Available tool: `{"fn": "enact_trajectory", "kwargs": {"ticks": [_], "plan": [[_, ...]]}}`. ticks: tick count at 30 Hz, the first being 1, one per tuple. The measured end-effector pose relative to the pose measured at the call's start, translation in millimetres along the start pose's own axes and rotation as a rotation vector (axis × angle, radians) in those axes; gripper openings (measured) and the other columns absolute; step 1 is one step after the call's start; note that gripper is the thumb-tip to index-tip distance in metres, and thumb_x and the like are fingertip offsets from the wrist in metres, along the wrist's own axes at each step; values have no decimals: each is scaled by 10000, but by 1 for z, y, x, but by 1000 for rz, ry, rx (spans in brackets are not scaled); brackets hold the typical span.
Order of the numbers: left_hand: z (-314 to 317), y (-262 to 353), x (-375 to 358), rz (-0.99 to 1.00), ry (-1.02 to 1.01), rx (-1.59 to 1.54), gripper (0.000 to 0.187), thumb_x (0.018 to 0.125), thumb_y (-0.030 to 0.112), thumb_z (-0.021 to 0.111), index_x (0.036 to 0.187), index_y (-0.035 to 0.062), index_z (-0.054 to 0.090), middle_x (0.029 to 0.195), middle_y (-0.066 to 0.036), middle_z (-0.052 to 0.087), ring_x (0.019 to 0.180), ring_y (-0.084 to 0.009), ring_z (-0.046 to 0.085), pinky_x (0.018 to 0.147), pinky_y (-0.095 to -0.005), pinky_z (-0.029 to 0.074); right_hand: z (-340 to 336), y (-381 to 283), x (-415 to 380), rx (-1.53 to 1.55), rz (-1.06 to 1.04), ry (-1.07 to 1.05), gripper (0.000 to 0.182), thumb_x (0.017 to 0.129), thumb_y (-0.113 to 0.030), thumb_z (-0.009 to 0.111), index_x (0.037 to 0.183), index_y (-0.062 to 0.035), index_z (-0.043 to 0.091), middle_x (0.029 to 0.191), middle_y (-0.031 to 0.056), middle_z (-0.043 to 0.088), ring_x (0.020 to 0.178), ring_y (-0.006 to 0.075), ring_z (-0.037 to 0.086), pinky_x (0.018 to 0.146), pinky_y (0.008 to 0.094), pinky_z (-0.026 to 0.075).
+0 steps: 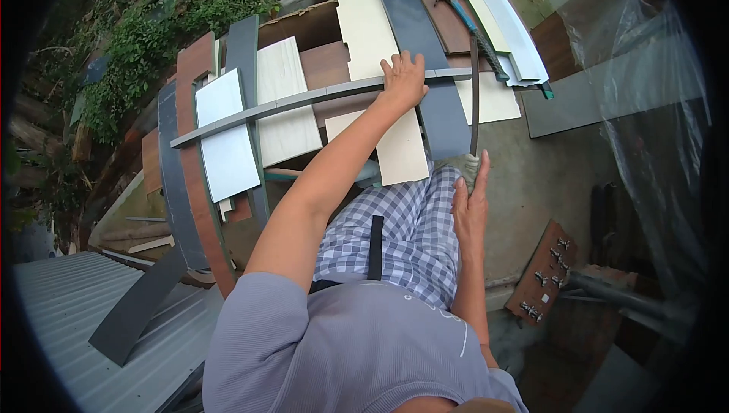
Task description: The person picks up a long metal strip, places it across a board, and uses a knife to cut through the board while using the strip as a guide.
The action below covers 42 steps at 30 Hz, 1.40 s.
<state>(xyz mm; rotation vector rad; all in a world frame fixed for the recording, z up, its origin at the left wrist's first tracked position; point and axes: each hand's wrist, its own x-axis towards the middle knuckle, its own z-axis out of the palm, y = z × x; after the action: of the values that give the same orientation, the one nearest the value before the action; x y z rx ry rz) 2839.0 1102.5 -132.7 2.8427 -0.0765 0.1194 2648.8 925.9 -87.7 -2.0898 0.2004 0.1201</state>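
Observation:
My left hand (406,80) is closed over a long grey bar (304,101), which lies across several boards. Its fingers curl over the bar's far edge, near the bar's right end. My right hand (471,208) is around the pale wrapped handle of a long, thin, dark tool (474,101), seen edge-on, with the index finger stretched along the handle. The tool's shaft crosses by the right end of the bar. Under the left hand lie a dark grey board (444,120) and a cream board (402,147).
A hammer (474,29) rests on the boards at the far right. White panels (501,22) lie beyond it. On the right are clear plastic sheeting (645,86) and a brown board with metal fittings (543,272). Corrugated metal (61,299) is at lower left, plants (152,41) at upper left.

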Motion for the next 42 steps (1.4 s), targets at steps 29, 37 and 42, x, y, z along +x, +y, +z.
{"fn": "enact_trajectory", "kwargs": {"ticks": [29, 37, 42], "plan": [[26, 6, 4, 0, 213, -79, 240, 648, 128, 634, 863, 38, 578, 905, -131, 559, 889, -273, 527, 752, -398, 375, 14, 38, 31, -328, -364, -31, 534, 900, -57, 472, 1386, -212, 318, 932, 175, 544, 819, 338, 556, 723, 430, 440], [26, 4, 4, 20, 185, -100, 256, 656, 139, 608, 881, 33, 548, 921, -148, 557, 918, -310, 537, 771, -428, 387, 34, 11, 86, -388, -379, -32, 507, 903, -105, 453, 1379, -218, 322, 916, 208, 568, 822, 387, 570, 730, 468, 446], [27, 4, 4, 4, 192, -108, 260, 657, 146, 610, 882, 30, 549, 922, -148, 557, 918, -309, 535, 776, -429, 383, 51, -1, 123, -397, -407, -31, 499, 905, -111, 443, 1378, -215, 323, 901, 221, 573, 815, 394, 573, 719, 476, 443]]}}
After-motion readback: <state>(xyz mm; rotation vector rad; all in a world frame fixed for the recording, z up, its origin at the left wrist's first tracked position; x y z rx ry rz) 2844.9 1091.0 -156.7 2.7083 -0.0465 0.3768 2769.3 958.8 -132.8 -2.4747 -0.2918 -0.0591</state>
